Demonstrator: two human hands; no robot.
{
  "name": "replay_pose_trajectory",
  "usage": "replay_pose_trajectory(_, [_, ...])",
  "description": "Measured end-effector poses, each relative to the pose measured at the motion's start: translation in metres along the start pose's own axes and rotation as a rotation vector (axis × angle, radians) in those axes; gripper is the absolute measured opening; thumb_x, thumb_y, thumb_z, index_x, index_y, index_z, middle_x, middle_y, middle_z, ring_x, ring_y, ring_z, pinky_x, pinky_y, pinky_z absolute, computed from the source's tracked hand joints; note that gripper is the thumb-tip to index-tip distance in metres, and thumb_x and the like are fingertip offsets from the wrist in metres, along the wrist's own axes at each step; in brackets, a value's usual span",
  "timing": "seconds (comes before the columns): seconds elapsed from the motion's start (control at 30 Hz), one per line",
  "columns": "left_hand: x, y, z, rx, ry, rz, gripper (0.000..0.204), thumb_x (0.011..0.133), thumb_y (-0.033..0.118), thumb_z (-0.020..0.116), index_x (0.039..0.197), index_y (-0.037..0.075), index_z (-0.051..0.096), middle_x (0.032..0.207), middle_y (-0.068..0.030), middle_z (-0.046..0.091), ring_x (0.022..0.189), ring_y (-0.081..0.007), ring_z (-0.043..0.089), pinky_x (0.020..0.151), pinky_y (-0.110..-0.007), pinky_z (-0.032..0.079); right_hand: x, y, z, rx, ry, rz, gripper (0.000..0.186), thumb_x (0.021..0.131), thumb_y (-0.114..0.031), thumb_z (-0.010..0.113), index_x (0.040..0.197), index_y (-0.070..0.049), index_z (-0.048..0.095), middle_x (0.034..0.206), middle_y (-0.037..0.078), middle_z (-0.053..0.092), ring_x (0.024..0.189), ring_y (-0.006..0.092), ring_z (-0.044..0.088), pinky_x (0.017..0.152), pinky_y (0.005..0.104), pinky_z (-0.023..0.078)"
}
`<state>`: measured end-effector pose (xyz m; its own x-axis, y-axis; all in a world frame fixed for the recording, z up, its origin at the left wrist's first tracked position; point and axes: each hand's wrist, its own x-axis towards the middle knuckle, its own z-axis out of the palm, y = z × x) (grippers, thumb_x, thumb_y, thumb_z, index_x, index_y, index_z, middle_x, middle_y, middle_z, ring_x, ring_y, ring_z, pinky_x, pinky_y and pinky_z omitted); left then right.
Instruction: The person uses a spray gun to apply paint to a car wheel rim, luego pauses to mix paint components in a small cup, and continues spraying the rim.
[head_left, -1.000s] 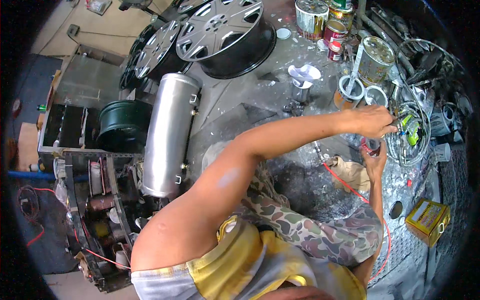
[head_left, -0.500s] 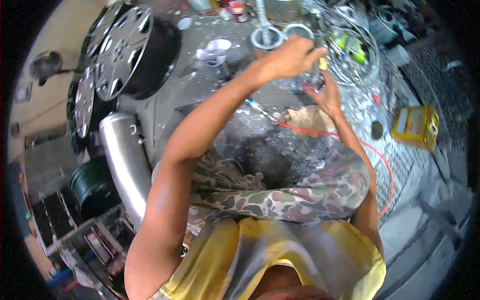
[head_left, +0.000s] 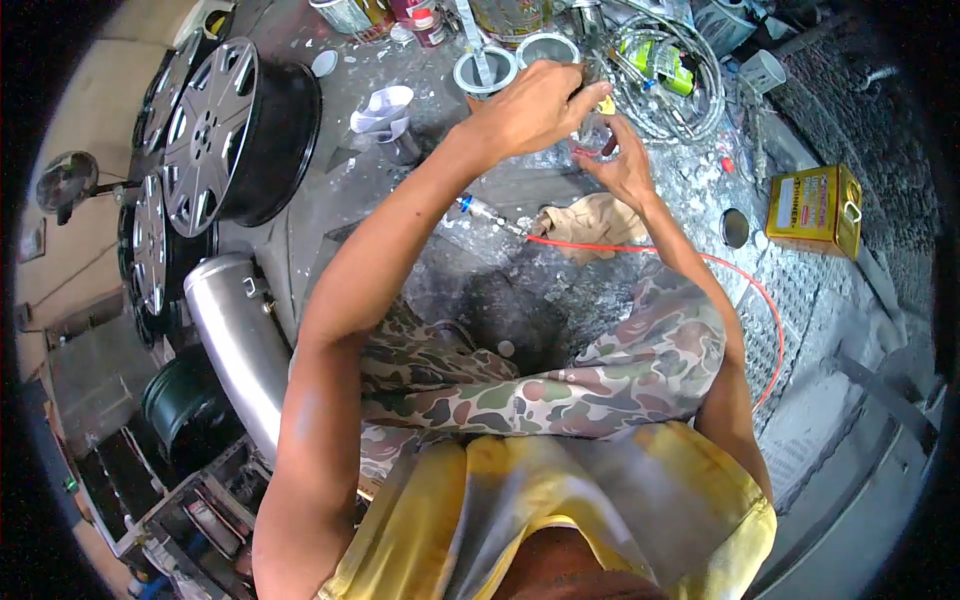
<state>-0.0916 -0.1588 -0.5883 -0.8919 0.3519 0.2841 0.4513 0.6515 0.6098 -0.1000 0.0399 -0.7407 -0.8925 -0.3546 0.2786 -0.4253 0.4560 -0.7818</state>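
Observation:
My left hand [head_left: 533, 112] reaches across above my right hand, its fingers closed around the top of something that it largely hides; a small yellow piece shows at its fingertips. My right hand [head_left: 622, 168] grips a small clear container [head_left: 596, 134] with red on it, directly beneath. Behind them stand two open cups, one [head_left: 485, 75] with a pale stick in it, the other [head_left: 548, 52] beside it. Coiled hoses [head_left: 695, 120] and a green item [head_left: 655, 65] lie to the right. A brown cloth [head_left: 585, 225] and a red hose [head_left: 760, 290] with a metal fitting [head_left: 485, 214] are below.
Alloy wheels [head_left: 210, 135] stand at upper left, a silver cylindrical tank [head_left: 235, 350] below them. A measuring cup [head_left: 398, 142] with white paper sits left of my hands, a yellow metal can [head_left: 812, 212] at right. A cluttered metal frame [head_left: 200, 515] fills the lower left.
The view has swung, so the scene shifts and my hands sit higher and more leftward in it. Both hands remain close together at the small container.

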Motion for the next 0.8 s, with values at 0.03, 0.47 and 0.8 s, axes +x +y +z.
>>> replay_pose_trajectory(0.03, [0.001, 0.004, -0.004, 0.016, -0.053, -0.05, 0.06, 0.101, 0.044, 0.056, 0.072, -0.009, 0.058, 0.068, -0.0294, 0.055, 0.069, -0.048, 0.056, 0.066, -0.054, 0.043, 0.0, 0.0, 0.0, 0.006, 0.003, 0.015, 0.062, 0.069, -0.022, 0.088, 0.123, -0.006, 0.06, 0.108, 0.009, 0.062, 0.081, 0.0226, 0.062, 0.073, 0.0355, 0.052])
replay_pose_trajectory(0.47, [-0.001, -0.007, 0.004, 0.025, 0.053, 0.066, 0.06, 0.1, 0.041, 0.06, 0.066, -0.008, 0.055, 0.064, -0.0267, 0.052, 0.062, -0.0428, 0.052, 0.061, -0.052, 0.039, 0.004, 0.005, 0.0, -0.033, -0.035, 0.02, 0.063, 0.07, -0.026, 0.087, 0.123, -0.005, 0.06, 0.113, 0.011, 0.063, 0.09, 0.0261, 0.065, 0.08, 0.037, 0.053])
replay_pose_trajectory(0.8, [0.003, -0.001, -0.021, 0.015, 0.061, 0.034, 0.058, 0.1, 0.043, 0.057, 0.07, -0.007, 0.06, 0.066, -0.0258, 0.058, 0.064, -0.0459, 0.056, 0.064, -0.053, 0.043, 0.009, 0.019, -0.005, -0.03, 0.04, 0.007, 0.06, 0.071, -0.019, 0.086, 0.123, -0.005, 0.06, 0.115, 0.012, 0.062, 0.097, 0.0267, 0.066, 0.082, 0.0364, 0.054])
